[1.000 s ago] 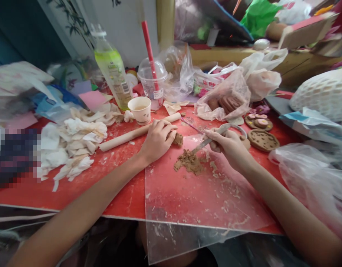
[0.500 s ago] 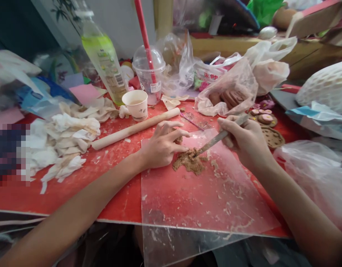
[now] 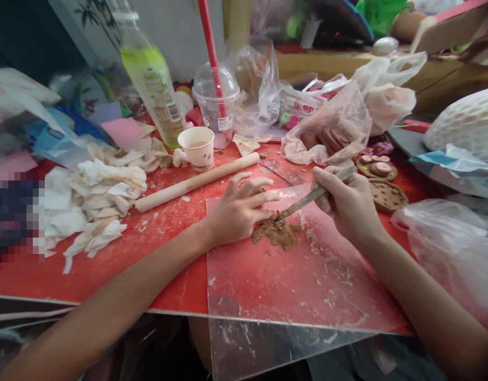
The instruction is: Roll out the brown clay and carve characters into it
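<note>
A flat, clay-smeared modelling tool is gripped pencil-like in my right hand. Its far end digs into a rough patch of wet brown clay on a clear plastic sheet. My left hand curves around a brown clay lump, mostly hidden behind its fingers. The thumb of that hand touches the clay patch by the tool's tip. Thin dried scraps of clay are scattered over the sheet.
Behind my left hand lie a wooden rolling pin and a paper cup. A bottle and a plastic cup stand farther back. Crumpled tissues are at left; bagged clay and decorated clay pieces at right.
My left fingers have shifted and cover more of the clay lump. The tool's tip has moved slightly within the clay patch. The whole view has shifted a little.
</note>
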Motion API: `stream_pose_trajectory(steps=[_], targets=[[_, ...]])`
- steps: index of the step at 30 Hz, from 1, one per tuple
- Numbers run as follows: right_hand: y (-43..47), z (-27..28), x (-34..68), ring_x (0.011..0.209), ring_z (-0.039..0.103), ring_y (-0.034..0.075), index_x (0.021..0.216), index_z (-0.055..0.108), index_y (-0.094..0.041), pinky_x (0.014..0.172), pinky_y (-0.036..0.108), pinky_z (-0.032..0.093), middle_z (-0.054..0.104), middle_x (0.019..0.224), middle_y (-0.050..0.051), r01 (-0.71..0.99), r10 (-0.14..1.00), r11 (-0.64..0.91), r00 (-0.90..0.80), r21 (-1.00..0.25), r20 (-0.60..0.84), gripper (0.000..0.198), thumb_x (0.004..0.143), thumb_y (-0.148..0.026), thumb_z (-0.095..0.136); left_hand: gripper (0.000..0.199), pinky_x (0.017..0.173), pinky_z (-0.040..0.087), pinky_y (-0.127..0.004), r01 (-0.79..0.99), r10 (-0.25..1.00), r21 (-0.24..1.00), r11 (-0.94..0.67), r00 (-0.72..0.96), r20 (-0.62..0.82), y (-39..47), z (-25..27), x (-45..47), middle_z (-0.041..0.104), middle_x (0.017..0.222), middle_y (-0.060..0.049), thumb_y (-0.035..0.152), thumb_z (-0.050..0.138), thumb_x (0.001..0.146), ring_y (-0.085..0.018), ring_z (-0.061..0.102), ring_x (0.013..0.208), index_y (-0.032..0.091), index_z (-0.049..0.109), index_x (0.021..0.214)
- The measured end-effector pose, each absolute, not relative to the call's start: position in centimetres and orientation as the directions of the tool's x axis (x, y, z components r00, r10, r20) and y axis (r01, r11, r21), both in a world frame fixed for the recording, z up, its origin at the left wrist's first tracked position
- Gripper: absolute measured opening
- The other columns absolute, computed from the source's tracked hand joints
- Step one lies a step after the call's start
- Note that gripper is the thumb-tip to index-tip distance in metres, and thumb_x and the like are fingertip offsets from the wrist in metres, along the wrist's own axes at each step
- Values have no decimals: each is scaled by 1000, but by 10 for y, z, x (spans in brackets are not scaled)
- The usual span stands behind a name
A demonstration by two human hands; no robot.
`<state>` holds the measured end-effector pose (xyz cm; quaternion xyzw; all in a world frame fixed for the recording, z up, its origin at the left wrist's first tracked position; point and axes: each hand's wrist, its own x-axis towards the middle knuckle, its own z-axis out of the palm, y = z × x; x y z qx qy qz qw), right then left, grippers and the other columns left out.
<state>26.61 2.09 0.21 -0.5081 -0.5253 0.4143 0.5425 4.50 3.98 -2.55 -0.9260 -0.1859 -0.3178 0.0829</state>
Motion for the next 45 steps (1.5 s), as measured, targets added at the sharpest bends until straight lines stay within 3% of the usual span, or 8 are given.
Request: stream_pose_trajectory(steps=[3, 7, 11, 15, 24, 36, 41, 45], targets=[[20, -4, 264, 35, 29, 6, 52, 47, -19, 36, 25, 15, 37, 39, -5, 152, 968, 138, 186, -979, 166, 41, 86, -35, 63, 26, 111, 26, -43, 494, 327, -60, -867, 656, 680, 40, -27, 46, 67, 120, 5, 8, 48, 90, -20, 48, 121, 23, 68, 86], [18, -3, 266, 39, 33, 6, 54, 53, -19, 38, 25, 19, 39, 43, -4, 274, 872, 254, 350, -928, 342, 36, 86, -33, 62, 32, 106, 28, -45, 632, 444, -99, -769, 638, 629, 41, -30, 49, 60, 131, -4, 10, 43, 91, -25, 46, 125, 18, 62, 116], [17, 6, 266, 35, 27, 7, 55, 48, -22, 35, 26, 16, 36, 44, -6, 182, 858, 332, 349, -926, 376, 35, 87, -32, 61, 40, 102, 29, -44, 678, 554, -25, -735, 621, 554, 43, -31, 51, 62, 127, -6, 12, 38, 94, -23, 51, 119, 16, 51, 131], [16, -1, 257, 35, 33, 7, 54, 53, -20, 34, 26, 20, 40, 41, -4, 174, 948, 256, 145, -951, 282, 36, 86, -33, 62, 36, 95, 31, -40, 717, 627, 41, -695, 579, 521, 44, -33, 50, 67, 115, -7, 17, 37, 97, -20, 57, 105, 12, 50, 130], [13, -2, 263, 42, 34, 8, 53, 54, -21, 41, 27, 21, 42, 48, -3, 247, 768, 444, 391, -861, 508, 31, 84, -20, 59, 27, 77, 30, -36, 734, 625, 47, -677, 540, 564, 43, -28, 51, 67, 99, -3, 29, 44, 98, -19, 54, 90, 16, 60, 115], [22, -4, 265, 43, 28, 7, 47, 43, -20, 41, 26, 19, 34, 47, -4, 159, 870, 266, 386, -951, 308, 36, 79, -20, 59, 26, 87, 31, -37, 734, 622, 83, -674, 503, 600, 44, -31, 50, 65, 109, -5, 30, 46, 97, -22, 53, 103, 18, 62, 113], [25, 7, 266, 39, 25, 7, 51, 41, -22, 37, 26, 15, 35, 47, -5, 29, 831, 314, 476, -949, 289, 31, 80, -21, 54, 25, 88, 33, -38, 734, 637, 113, -670, 490, 596, 44, -31, 51, 65, 110, -6, 28, 45, 97, -22, 53, 105, 18, 62, 112], [21, 3, 259, 40, 33, 7, 56, 50, -21, 37, 25, 21, 42, 50, -3, 14, 936, 223, 277, -975, 218, 30, 83, -29, 58, 25, 89, 33, -39, 737, 655, 131, -663, 485, 579, 45, -30, 51, 64, 110, -6, 28, 43, 98, -22, 53, 105, 18, 63, 110]])
